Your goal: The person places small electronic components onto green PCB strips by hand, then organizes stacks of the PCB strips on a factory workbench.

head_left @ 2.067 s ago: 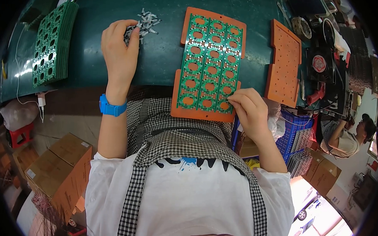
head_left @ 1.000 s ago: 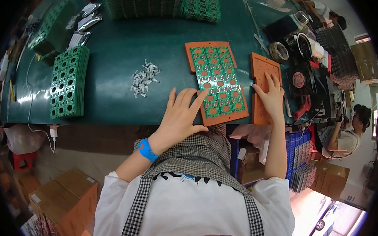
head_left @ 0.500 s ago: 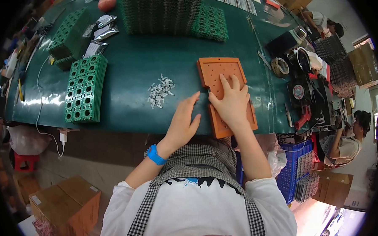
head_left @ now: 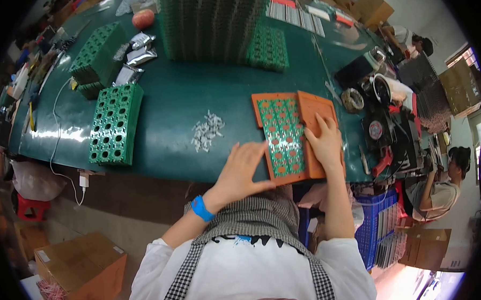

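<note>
My right hand (head_left: 327,141) grips an orange cover plate (head_left: 316,108), fingers over its top. The plate lies shifted and tilted over the right side of an orange tray (head_left: 257,109). Inside the tray sits a green circuit board panel (head_left: 282,133) with rows of cut-outs, its right edge partly covered by the plate. My left hand (head_left: 242,169) is at the tray's lower left edge, thumb and fingers apart, holding nothing; it is slightly blurred. A loose pile of small white parts (head_left: 207,131) lies on the table left of the tray.
Stacked green circuit panels (head_left: 114,124) stand at the left, with another stack (head_left: 97,52) behind. A tall stack of boards (head_left: 211,25) rises at the back. Silver packets (head_left: 141,55) lie between. A tape roll (head_left: 352,100) and a red-handled tool (head_left: 382,162) are at the right.
The orange cover has slid off to the right under my right hand, exposing the green panel in the tray. My left hand has moved right to the tray's edge. The view has shifted slightly.
</note>
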Motion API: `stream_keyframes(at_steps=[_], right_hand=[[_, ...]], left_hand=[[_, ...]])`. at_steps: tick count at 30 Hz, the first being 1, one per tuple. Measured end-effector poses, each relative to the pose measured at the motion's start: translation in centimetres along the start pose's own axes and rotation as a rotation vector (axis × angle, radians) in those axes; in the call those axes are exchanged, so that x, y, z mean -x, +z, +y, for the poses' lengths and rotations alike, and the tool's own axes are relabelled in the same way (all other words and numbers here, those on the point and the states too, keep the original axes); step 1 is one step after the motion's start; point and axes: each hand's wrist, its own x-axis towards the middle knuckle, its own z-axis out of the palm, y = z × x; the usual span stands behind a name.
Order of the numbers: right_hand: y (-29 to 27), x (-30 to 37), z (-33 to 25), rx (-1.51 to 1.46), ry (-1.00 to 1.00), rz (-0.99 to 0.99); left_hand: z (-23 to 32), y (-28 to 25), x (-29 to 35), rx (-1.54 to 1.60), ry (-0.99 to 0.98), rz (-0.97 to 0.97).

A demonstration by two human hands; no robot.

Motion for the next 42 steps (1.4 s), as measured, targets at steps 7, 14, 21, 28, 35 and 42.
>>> stream_keyframes(at_steps=[7,14,21,28,35,42], right_hand=[[-1.3,1.6,2.4,0.125,-0.072,0.109],[0.8,1.2,-0.3,-0.850,0.085,-0.264],[-4.3,-3.5,-2.7,-1.080,0.148,-0.330],[2.6,-21.5,0.2,-1.275,0.343,-0.224],[8.1,-28.5,-1.6,-1.240,0.463,-0.333],[9.7,-29.3,-2.8,-1.259,0.428,-0.361]], left_hand=[[1.4,2.2,0.2,-0.190,0.019,-0.018],[0.8,-1.2,0.1,-0.109,-0.012,-0.158],[0.0,-1.5,1.0,-0.103,-0.035,-0.129],[-0.4,-3.7,1.4,-0.259,0.038,0.150],[-4.8,-14.5,5.4,-0.686,-0.429,0.848],[-9.6,-20.3,10.8,-0.842,-0.641,1.001]])
